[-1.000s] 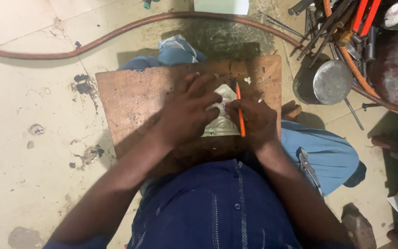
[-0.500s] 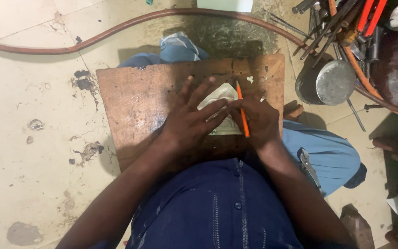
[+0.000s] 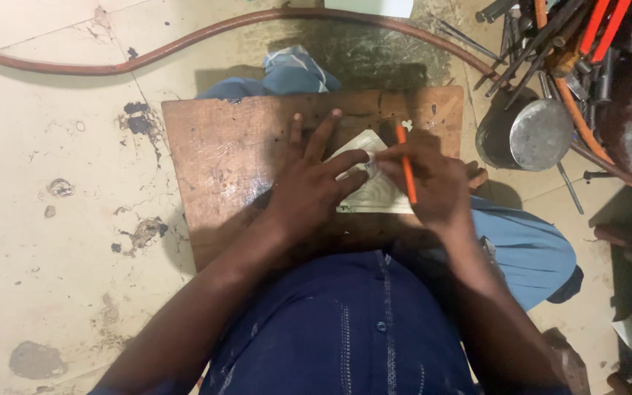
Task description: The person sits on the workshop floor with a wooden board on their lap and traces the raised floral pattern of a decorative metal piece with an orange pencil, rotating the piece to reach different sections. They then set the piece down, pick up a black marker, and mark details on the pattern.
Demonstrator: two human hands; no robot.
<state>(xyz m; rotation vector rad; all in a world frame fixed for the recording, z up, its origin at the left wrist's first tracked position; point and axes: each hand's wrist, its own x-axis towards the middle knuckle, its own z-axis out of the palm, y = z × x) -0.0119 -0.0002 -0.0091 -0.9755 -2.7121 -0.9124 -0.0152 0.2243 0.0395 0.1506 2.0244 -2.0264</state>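
Left hand (image 3: 314, 183) lay flat, fingers spread, pressing a pale triangular sheet piece (image 3: 371, 192) onto a worn wooden board (image 3: 221, 157) across the person's lap. No closed grip there, just an open palm pinning the sheet down. Right hand (image 3: 433, 183) had its grip closed around an orange pencil (image 3: 406, 164), tip end pointing down toward the sheet's middle, upper end near the triangle's top corner. The sheet sat on the right half of the board, between both hands, partly covered by them.

Progress, judged only: the sheet surface showed faint curved lines, so some marking looked done already; whether the pattern was complete could not be told, since the hands hid much of it. No cutting looked started; the edges looked whole where visible.

Around: a reddish hose (image 3: 184, 40) curved over the stained floor (image 3: 45, 219) beyond the board. A grey metal pot (image 3: 532, 135) stood just right of the board, with a bundle of rods and orange-handled tools (image 3: 550, 36) behind it. A blue cloth (image 3: 298, 69) lay at the board's far edge.

Packages, labels: only a pale flat rectangular thing (image 3: 371, 7) at the top edge, cut off; kind unclear. No signs visible.
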